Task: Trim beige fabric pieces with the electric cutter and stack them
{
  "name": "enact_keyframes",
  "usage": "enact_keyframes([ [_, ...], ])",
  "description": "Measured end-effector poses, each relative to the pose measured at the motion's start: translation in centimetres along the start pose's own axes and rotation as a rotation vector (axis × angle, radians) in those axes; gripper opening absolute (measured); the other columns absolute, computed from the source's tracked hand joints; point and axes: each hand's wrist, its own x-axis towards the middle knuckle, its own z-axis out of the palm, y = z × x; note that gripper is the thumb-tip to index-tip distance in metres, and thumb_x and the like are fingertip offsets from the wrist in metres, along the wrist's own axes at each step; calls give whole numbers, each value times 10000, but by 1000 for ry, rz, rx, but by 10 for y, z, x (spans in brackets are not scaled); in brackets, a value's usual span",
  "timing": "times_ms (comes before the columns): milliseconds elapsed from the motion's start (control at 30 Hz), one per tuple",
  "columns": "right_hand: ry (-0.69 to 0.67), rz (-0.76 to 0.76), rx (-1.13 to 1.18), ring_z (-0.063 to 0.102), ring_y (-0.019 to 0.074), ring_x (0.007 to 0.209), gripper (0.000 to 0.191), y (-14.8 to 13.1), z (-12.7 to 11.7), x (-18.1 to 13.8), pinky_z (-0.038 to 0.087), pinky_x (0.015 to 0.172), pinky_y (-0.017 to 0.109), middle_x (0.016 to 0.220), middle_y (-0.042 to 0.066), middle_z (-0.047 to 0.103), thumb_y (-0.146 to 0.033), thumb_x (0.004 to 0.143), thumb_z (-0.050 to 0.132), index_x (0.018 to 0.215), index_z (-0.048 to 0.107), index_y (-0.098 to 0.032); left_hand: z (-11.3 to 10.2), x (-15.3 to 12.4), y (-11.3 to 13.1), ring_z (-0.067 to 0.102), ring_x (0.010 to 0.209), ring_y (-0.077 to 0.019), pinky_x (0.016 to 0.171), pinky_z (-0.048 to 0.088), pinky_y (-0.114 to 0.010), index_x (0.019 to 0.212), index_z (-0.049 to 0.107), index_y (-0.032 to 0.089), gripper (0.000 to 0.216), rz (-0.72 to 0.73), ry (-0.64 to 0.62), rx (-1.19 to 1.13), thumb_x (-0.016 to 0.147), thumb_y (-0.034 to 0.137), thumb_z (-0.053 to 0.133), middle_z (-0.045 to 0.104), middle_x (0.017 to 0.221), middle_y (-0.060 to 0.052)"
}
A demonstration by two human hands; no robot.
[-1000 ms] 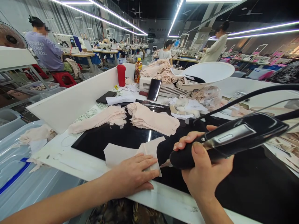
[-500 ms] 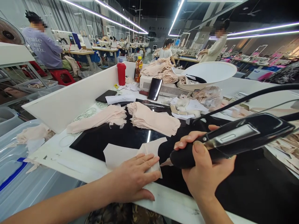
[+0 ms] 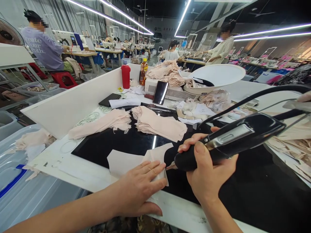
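My left hand (image 3: 142,187) lies flat, fingers stretched out, pressing a pale fabric piece (image 3: 161,151) down near the table's front edge. A white flat sheet (image 3: 123,162) extends from the fabric to the left. My right hand (image 3: 210,170) is wrapped round a black corded hand tool (image 3: 233,139), its thumb on top by a silver plate. The tool's narrow tip (image 3: 171,166) points left at the fabric's right edge, close to my left fingertips. Whether it touches the cloth I cannot tell. Beyond my hands lie two stacks of beige fabric pieces (image 3: 159,124) (image 3: 104,123).
A black mat (image 3: 262,191) covers much of the white table. Farther back are a phone (image 3: 160,93), a red cup (image 3: 125,77), a bottle (image 3: 143,72) and a white bowl (image 3: 218,72). The tool's cable (image 3: 252,98) arcs on the right. Clear plastic bins (image 3: 36,191) stand left.
My right hand has shifted slightly left with the tool, bringing its tip to the fabric's edge. My left hand stays on the fabric. At the far right, something pale has come into view by the cable.
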Motion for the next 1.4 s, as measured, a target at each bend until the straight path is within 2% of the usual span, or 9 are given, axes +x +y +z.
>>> enact_keyframes([
  [167,-22,34,14,648,153,590,431,-9,-6,-4,597,579,322,777,-52,698,-211,821,852,1167,602,-269,-6,-3,20,341,1571,-408,1248,389,-558,1525,490,149,778,-16,-71,-10,977,679,647,320,1698,-247],
  [267,-32,30,14,647,161,586,424,-14,-11,-7,590,549,325,783,-44,696,-220,819,852,1162,606,-268,-10,-4,26,433,1533,-345,1245,417,-469,1475,533,106,661,0,13,2,1031,587,626,466,1626,-226],
  [367,-37,19,12,646,162,584,431,-15,-15,-10,587,543,326,793,-40,696,-227,816,857,1167,610,-268,-12,1,21,606,1347,-277,1182,480,-371,1312,620,95,448,16,151,38,1053,460,648,674,1373,-179],
  [433,-34,12,13,644,160,583,433,-15,-15,-11,588,546,326,795,-40,696,-229,818,859,1172,611,-266,-11,6,12,666,1199,-249,1104,529,-336,1226,643,105,344,58,174,60,1058,405,653,710,1228,-139],
  [500,-37,9,12,646,161,591,432,-14,-16,-11,591,554,327,800,-38,699,-229,827,857,1181,611,-266,-9,12,3,678,1127,-241,1059,549,-337,1189,651,112,309,109,168,73,1068,396,637,711,1181,-123],
  [667,-47,9,2,640,163,627,448,-13,-18,-12,587,581,331,807,-38,693,-247,846,857,1213,602,-273,-5,19,-12,661,1184,-271,1071,537,-387,1267,645,116,347,142,148,76,1070,401,632,703,1256,-139],
  [933,-54,21,7,655,164,610,456,-13,-19,-13,583,587,337,811,-45,689,-262,842,861,1213,598,-280,-7,15,-13,646,1254,-291,1108,526,-417,1314,650,121,389,145,140,54,1056,412,653,681,1355,-158],
  [1167,36,-18,45,644,153,565,443,-13,-9,-2,589,558,318,771,-51,705,-214,802,855,1168,610,-263,-4,16,-15,636,1268,-309,1137,507,-435,1309,654,121,404,145,136,57,1058,437,641,670,1382,-161],
  [1400,-9,2,34,660,149,592,438,-6,-9,-6,600,583,319,808,-52,713,-208,846,845,1200,597,-273,-6,16,-15,601,1340,-320,1162,495,-453,1334,653,148,405,122,123,31,1059,446,636,644,1434,-162],
])
